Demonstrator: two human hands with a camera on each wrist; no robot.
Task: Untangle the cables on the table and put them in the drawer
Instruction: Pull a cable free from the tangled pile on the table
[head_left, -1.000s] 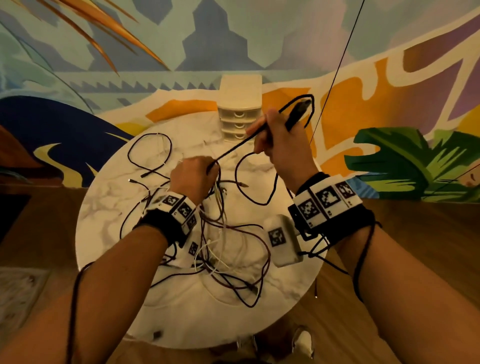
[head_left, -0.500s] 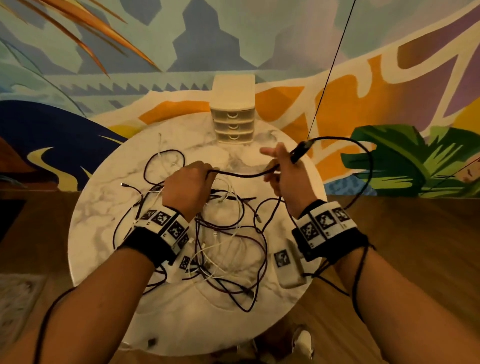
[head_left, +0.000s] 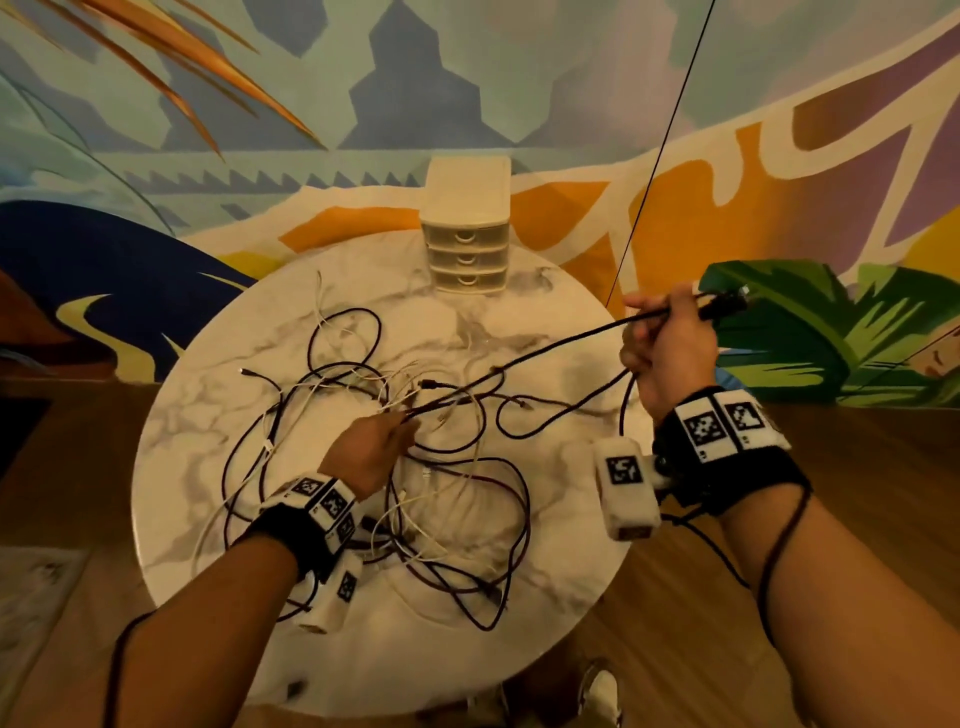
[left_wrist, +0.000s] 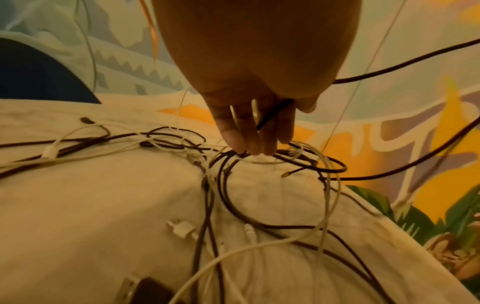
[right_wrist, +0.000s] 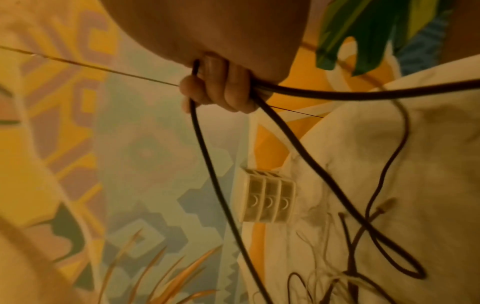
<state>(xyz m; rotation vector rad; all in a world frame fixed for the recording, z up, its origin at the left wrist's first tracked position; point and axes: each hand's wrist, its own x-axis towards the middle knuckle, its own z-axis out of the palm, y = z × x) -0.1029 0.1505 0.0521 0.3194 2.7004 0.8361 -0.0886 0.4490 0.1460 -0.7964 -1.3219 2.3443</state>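
Loose cables (head_left: 441, 457) cross the taut black cable (head_left: 561, 344)

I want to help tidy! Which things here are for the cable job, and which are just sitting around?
For the job: black cable, gripped by the right hand and pinched by the left hand; tangled cables; table; drawer unit.

Just sitting around: painted wall; wooden floor; shoe.

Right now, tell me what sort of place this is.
Probably an indoor lounge or studio room: a painted mural wall fills the background, a round marble-look table stands on a wood floor, and a small three-drawer unit sits at its far edge.
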